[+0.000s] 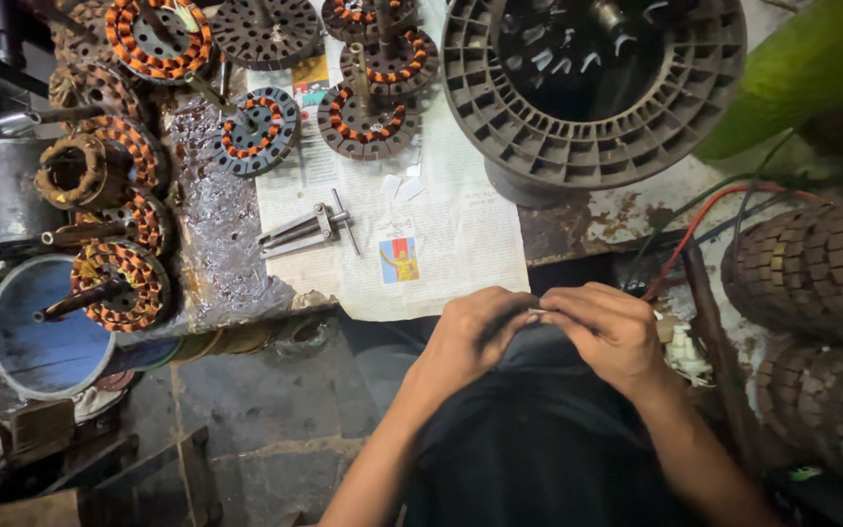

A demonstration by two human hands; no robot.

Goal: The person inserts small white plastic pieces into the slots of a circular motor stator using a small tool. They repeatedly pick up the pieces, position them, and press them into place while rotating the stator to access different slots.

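Hands meet low in the middle of the head view, over the dark lap of the person. The left hand (475, 332) and the right hand (609, 330) are both closed, with fingertips pinched together on a small thin pale piece (536, 312) that shows only as a short light strip between them; what it is made of cannot be told.

Just above the hands lies a wide sheet of printed newspaper (461, 220) on the stained worktable (597, 220). Near its lower edge there is a small rectangular colour picture (400, 260) in blue, red and yellow, and near the top left corner another small coloured patch (310, 78) in yellow and green. A grey metal puller tool with straight arms (306, 227) rests on the left part of the paper. Several round motor stators with orange copper windings (371, 119) stand on the upper edge of the paper and further to the left.

A large dark round ribbed housing (592, 93) fills the top right, with a green curved object (807, 68) beside it. A red wire (695, 229) runs from the right hand toward the right.

The front edge of the table ends just above the hands; below it, on the left, is bare grey floor (265, 400) with a round blue-lined metal container (36, 337) near.
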